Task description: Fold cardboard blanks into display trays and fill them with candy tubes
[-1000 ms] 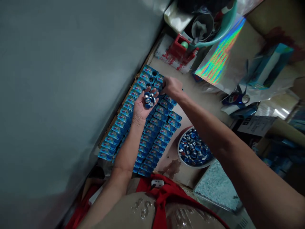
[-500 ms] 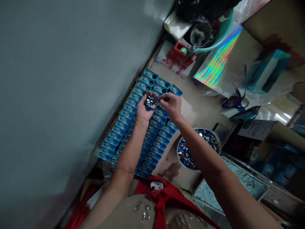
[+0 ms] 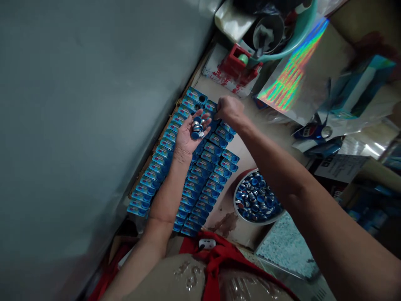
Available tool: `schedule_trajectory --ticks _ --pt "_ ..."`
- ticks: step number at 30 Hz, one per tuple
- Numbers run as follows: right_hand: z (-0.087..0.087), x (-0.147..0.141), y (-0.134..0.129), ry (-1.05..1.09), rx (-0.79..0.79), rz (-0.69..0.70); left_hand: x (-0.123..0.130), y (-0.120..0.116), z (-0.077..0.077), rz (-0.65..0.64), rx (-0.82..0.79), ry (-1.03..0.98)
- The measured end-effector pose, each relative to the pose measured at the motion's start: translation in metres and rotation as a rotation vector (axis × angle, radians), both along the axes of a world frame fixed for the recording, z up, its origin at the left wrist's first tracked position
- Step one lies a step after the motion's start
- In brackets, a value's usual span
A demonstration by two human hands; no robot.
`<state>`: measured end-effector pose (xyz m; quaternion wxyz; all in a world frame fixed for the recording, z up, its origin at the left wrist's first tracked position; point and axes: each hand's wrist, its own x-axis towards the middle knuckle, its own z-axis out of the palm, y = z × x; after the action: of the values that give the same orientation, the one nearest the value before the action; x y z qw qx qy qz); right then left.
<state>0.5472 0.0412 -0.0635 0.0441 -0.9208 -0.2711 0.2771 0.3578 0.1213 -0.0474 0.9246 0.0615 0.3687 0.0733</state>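
My left hand (image 3: 186, 136) is palm up and cupped under several small round blue-and-silver caps (image 3: 197, 127). It hovers over rows of flat blue packs (image 3: 203, 165) laid out along the wall. Many packs have a blue disc at one end; a few at the far end show a dark round hole instead. My right hand (image 3: 230, 109) is closed, fingers pointing down at the packs near the far right of the rows. Whatever its fingertips hold is hidden. A round bowl (image 3: 235, 202) of loose blue-and-silver caps stands right of the rows, partly behind my right forearm.
At the back are a red tape dispenser (image 3: 233, 60) and a green basin (image 3: 293, 52). A shiny rainbow sheet (image 3: 290, 79) lies to their right. Below the bowl is a tray of pale green pieces (image 3: 288, 246). A grey wall (image 3: 94, 104) borders the left side.
My right hand has moved away from the left palm, up and outward to packs at the far end. The left hand has shifted slightly left, its fingers a little more spread.
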Motion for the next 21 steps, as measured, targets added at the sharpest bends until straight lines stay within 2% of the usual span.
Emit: schedule_trajectory --ticks 3,6,9,11,13,16,21 --pt "0.015 -0.015 -0.006 -0.050 0.081 -0.005 -0.012 -0.004 0.007 -0.027 0.022 0.065" --pt "0.033 -0.045 -0.017 -0.074 0.285 0.002 -0.020 -0.008 0.014 -0.068 0.009 0.121" --pt "0.042 -0.078 -0.031 0.003 0.456 0.098 -0.021 -0.016 0.013 -0.105 -0.016 0.148" --pt "0.043 -0.094 -0.038 0.059 0.450 0.161 -0.018 -0.024 0.010 -0.113 -0.035 0.175" --pt "0.042 -0.103 -0.044 0.074 0.407 0.155 -0.014 -0.031 0.007 -0.127 -0.068 0.189" --pt "0.041 -0.096 -0.048 0.081 0.392 0.058 -0.011 -0.038 0.005 -0.127 -0.120 0.174" --pt "0.036 -0.044 -0.037 -0.114 0.422 -0.110 -0.011 -0.030 0.010 -0.124 -0.101 0.056"
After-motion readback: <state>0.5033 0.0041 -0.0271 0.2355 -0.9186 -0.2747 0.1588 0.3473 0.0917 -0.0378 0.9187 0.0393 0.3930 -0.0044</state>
